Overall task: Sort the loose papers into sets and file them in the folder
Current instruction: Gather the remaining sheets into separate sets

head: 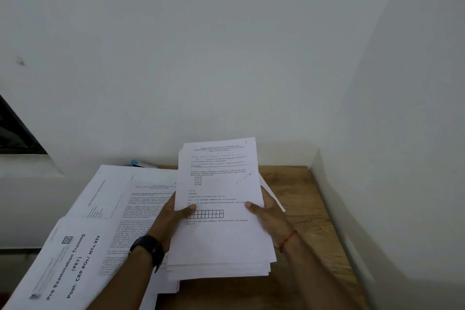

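I hold a thick stack of printed white papers [221, 234] upright above the wooden table [302, 209]. My left hand [173, 214] grips its left edge, thumb on the top sheet; a black watch is on that wrist. My right hand [266, 211] grips the right edge, thumb on the front, a red thread round the wrist. The top sheet shows printed questions and a small grid drawing. To the left, more loose papers [141, 199] lie spread on the table. Nearest me lies a cover sheet [75, 267] reading "Pre Examination Training (PET)". No folder is visible.
A small blue-and-grey object [137, 163] lies at the table's back edge behind the papers. White walls close the table in at the back and right [390, 184]. A dark window frame [17, 131] is at far left. Bare wood shows at the right of the stack.
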